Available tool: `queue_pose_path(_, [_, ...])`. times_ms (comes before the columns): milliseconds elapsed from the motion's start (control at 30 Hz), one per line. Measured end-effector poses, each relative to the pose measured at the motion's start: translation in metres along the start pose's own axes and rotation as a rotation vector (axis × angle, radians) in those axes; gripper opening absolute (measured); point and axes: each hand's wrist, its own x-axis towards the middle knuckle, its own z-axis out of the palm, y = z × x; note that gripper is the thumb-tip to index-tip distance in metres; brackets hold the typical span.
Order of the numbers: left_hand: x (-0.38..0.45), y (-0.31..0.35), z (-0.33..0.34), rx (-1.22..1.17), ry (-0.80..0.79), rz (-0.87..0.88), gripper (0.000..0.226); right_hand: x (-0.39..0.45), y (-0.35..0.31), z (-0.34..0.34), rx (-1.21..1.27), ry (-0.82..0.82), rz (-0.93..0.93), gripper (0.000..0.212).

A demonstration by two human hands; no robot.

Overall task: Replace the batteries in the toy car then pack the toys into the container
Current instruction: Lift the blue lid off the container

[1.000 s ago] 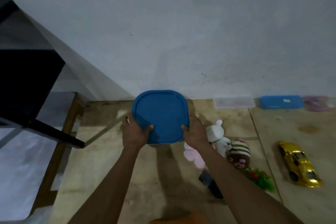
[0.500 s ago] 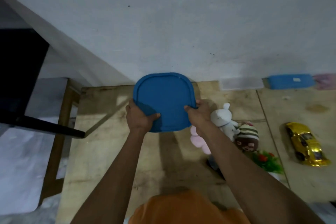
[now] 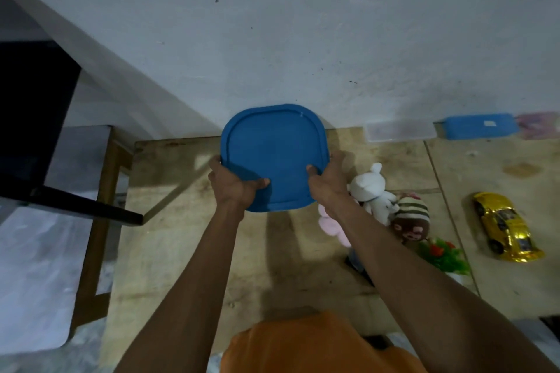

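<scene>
A blue square lid [image 3: 274,148] with rounded corners is held over the back of the wooden table [image 3: 188,239], near the wall. My left hand [image 3: 235,186] grips its near left corner and my right hand [image 3: 328,182] grips its near right corner. Whatever lies under the lid is hidden. A gold toy car [image 3: 504,225] lies on the table at the far right. Between them sit a white plush rabbit [image 3: 372,191], a brown plush with a striped hat [image 3: 412,221], a pink plush [image 3: 331,225] partly behind my right arm, and a green toy plant [image 3: 444,254].
A clear flat box [image 3: 400,132], a blue flat box [image 3: 478,126] and a pink item [image 3: 539,124] line the wall at the back right. A dark object [image 3: 357,263] peeks from under my right forearm. A black chair [image 3: 33,118] stands at the left beyond the table edge.
Both hands have kept their grip on the blue lid while it shifted slightly toward the wall. The camera has tilted down, showing more of my orange shirt.
</scene>
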Motion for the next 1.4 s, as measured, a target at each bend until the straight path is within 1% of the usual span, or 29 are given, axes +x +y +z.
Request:
queue_pose_path(100, [-0.01,0.003,-0.001,-0.052,0.088,0.063,0.111,-0.013,-0.001,0.004,-0.046,0.107,-0.099,0.05])
queue_pose_path(167, [-0.023,0.004,-0.006,-0.078,0.13,0.13,0.11,-0.026,0.0,0.002,-0.029,0.139,-0.16,0.053])
queue_pose_path(267, [-0.059,-0.001,-0.016,-0.048,0.186,0.259,0.108,-0.055,0.01,-0.008,0.001,0.131,-0.271,0.065])
queue_pose_path(333, [-0.087,-0.012,-0.022,0.003,0.203,0.305,0.111,-0.077,0.022,-0.016,-0.021,0.105,-0.318,0.074])
queue_pose_path(433, [-0.126,-0.039,-0.03,0.052,0.201,0.287,0.114,-0.109,0.045,-0.026,-0.04,0.043,-0.365,0.071])
queue_pose_path(600, [-0.182,-0.083,-0.035,0.104,0.196,0.175,0.114,-0.15,0.093,-0.041,-0.064,-0.056,-0.369,0.07])
queue_pose_path(767, [-0.218,-0.121,-0.038,0.178,0.186,0.114,0.111,-0.175,0.137,-0.044,-0.067,-0.094,-0.293,0.057])
queue_pose_path(833, [-0.223,-0.133,-0.04,0.217,0.166,0.076,0.107,-0.179,0.151,-0.041,-0.085,-0.11,-0.236,0.051])
queue_pose_path(967, [-0.218,-0.152,-0.045,0.286,0.122,0.007,0.103,-0.183,0.168,-0.03,-0.127,-0.143,-0.086,0.055])
queue_pose_path(1100, [-0.195,-0.159,-0.049,0.343,0.076,-0.006,0.104,-0.171,0.163,-0.021,-0.152,-0.168,-0.044,0.05])
queue_pose_path(1200, [-0.174,-0.16,-0.053,0.428,0.022,-0.011,0.107,-0.163,0.161,-0.012,-0.175,-0.153,-0.001,0.055])
queue_pose_path(1300, [-0.157,-0.158,-0.052,0.542,0.008,0.017,0.107,-0.151,0.164,0.0,-0.223,-0.125,-0.002,0.057])
queue_pose_path(1400, [-0.15,-0.164,-0.051,0.615,-0.016,0.003,0.107,-0.143,0.177,0.01,-0.292,-0.097,0.022,0.06])
